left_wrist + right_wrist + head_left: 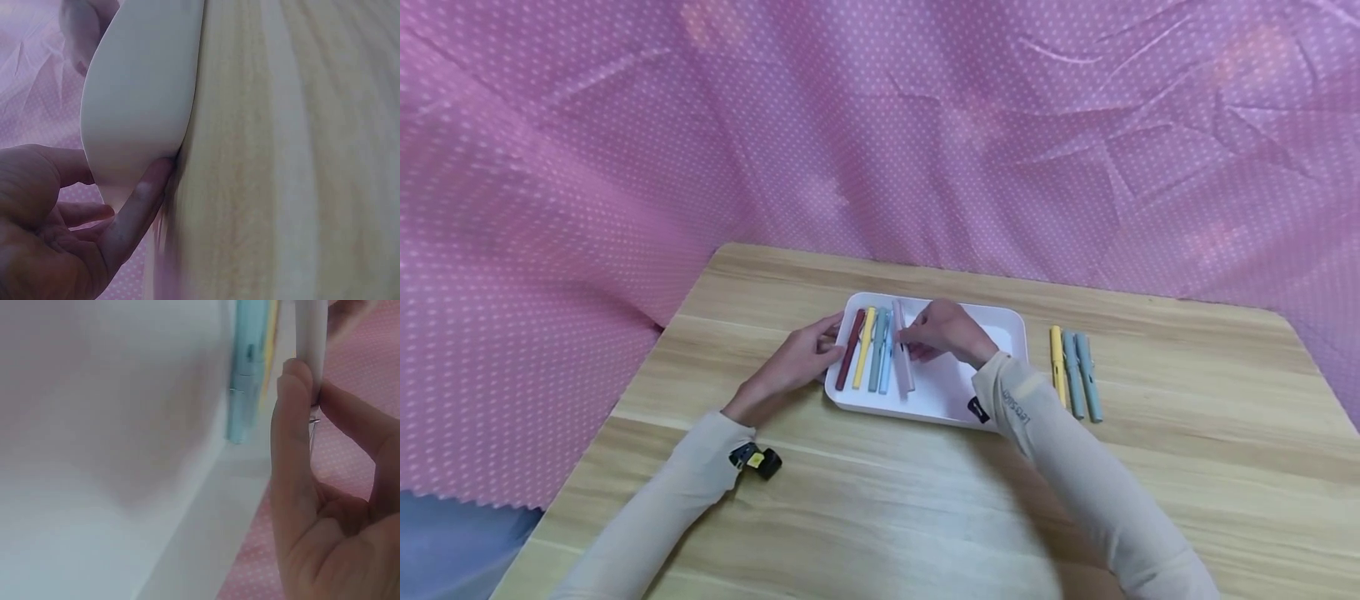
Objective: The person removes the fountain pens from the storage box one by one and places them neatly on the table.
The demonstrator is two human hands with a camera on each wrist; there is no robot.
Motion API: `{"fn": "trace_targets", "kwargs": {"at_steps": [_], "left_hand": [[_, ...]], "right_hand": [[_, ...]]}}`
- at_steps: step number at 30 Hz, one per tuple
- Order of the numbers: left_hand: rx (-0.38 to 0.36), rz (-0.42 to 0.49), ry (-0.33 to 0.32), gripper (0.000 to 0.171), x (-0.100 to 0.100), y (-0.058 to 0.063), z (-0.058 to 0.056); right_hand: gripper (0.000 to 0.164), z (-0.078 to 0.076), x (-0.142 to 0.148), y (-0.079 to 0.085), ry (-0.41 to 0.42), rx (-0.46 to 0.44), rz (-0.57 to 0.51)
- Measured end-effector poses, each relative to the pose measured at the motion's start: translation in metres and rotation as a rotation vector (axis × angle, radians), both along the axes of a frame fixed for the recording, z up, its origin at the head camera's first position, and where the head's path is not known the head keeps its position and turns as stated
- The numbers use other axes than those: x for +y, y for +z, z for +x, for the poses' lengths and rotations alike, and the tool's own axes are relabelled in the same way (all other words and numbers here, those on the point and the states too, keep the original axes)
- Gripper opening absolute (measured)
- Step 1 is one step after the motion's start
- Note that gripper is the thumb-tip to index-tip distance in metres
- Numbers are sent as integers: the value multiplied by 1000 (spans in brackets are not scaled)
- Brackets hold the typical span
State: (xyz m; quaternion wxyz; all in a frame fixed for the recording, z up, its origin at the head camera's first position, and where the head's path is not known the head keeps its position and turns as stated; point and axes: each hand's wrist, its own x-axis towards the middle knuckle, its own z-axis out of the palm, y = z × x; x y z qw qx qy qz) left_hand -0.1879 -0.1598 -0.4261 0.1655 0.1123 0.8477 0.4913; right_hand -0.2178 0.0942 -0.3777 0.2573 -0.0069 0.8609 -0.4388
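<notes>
A lilac pen (907,371) is pinched between the thumb and fingertips of my right hand (946,332), above the white tray (951,396). The right wrist view shows the pen (310,337) raised off the tray floor, its clip below the fingers. At the tray's left end my left hand (801,357) holds the wall; in the left wrist view its thumb meets the rim and a finger lies along the lower edge. Inside the tray, a dark red pen (850,350), a yellow pen (864,348), a grey-green pen (877,350) and a light blue pen (886,358) lie side by side.
Right of the tray, another yellow pen (1057,354) and two grey-green pens (1073,375) lie on the wooden table (865,500). Pink dotted cloth (880,150) hangs behind and to the left of the table.
</notes>
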Motion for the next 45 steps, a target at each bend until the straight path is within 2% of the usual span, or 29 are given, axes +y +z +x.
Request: {"fn": "trace_targets", "kwargs": {"at_steps": [8, 20, 24, 31, 34, 38, 45], "left_hand": [[6, -15, 0, 67, 6, 0, -4], [11, -5, -12, 66, 8, 0, -3], [4, -3, -19, 67, 9, 0, -2], [19, -59, 11, 66, 0, -3, 2], [32, -65, 3, 66, -3, -3, 4], [38, -41, -17, 66, -2, -3, 3], [6, -19, -14, 67, 1, 0, 1]], "right_hand": [[23, 6, 17, 14, -24, 63, -82], [28, 11, 54, 31, -81, 90, -151], [29, 15, 68, 32, -119, 99, -175], [33, 20, 82, 31, -156, 114, -195], [35, 21, 88, 28, -174, 113, -188], [36, 24, 97, 26, -206, 113, -189], [35, 32, 115, 23, -240, 124, -196]]}}
